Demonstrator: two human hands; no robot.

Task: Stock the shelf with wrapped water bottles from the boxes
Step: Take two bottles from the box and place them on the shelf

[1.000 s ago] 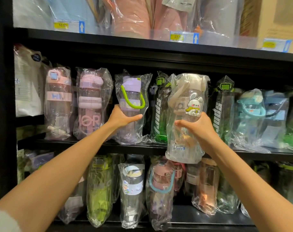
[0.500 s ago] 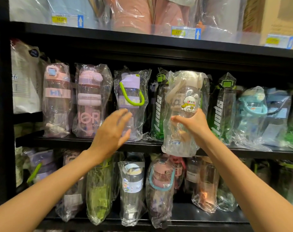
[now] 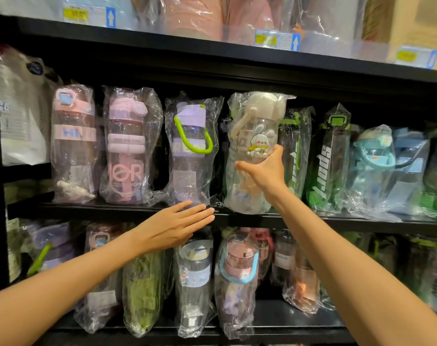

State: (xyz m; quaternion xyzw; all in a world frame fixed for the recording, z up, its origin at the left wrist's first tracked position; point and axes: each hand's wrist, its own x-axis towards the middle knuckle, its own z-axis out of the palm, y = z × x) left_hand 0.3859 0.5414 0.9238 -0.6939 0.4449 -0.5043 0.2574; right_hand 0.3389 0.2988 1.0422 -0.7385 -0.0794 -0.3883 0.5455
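The right hand (image 3: 266, 171) grips the clear plastic-wrapped bottle with a rabbit sticker (image 3: 256, 151), probably to seat it on the black shelf (image 3: 237, 217), while the left hand (image 3: 175, 226), fingers straight, holds nothing.

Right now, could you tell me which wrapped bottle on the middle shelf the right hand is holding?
The clear bottle with the cream lid and rabbit sticker; the right hand grips only that one, unlike its shelved neighbours.
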